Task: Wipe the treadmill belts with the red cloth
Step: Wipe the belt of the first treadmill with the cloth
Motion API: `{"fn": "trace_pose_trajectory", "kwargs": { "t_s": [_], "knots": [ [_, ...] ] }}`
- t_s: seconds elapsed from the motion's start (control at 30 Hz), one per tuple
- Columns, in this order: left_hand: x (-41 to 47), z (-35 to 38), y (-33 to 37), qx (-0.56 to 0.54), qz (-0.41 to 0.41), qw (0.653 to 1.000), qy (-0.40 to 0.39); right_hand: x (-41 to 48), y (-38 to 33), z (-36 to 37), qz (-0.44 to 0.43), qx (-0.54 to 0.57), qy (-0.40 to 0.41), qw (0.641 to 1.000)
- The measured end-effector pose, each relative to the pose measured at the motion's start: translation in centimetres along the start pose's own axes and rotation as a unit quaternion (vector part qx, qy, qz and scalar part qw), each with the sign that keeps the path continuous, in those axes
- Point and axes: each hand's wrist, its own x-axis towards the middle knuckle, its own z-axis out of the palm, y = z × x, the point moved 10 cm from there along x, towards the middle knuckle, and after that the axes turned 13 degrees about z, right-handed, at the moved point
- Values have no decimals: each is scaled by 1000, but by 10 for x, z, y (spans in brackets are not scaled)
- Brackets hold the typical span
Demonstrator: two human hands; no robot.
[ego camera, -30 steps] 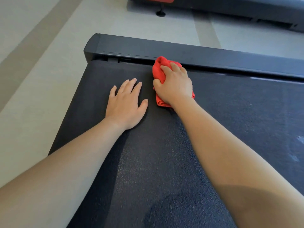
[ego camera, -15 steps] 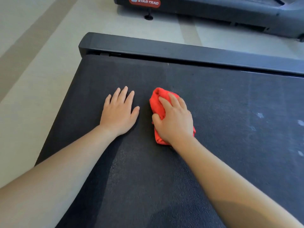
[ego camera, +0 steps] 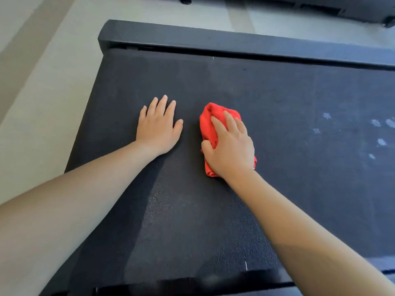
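At mid-frame the right hand gripped the bunched red cloth, pressing it onto the treadmill belt. Just left of it, not touching, the left hand lay flat on the belt, fingers straight. Pale specks, possibly dust, dotted the belt's right side.
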Motion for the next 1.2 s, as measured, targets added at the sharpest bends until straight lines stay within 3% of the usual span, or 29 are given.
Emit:
{"fn": "trace_pose_trajectory", "kwargs": {
  "t_s": [0.23, 0.6, 0.97, 1.2],
  "knots": [
    [-29, -2, 7, -11, 95, 995, 0, -125, 13, -16, -11, 8, 37, 999],
    [-71, -5, 12, -38, 147, 988, -11, -65, -5, -7, 30, -9, 18, 999],
    [-78, -10, 6, -68, 181, 981, 0, -178, -42, 1, 76, -56, 37, 995],
    [-94, -15, -7, -59, 196, 979, 1, -132, -35, 5, 80, -41, 12, 996]
  ]
}}
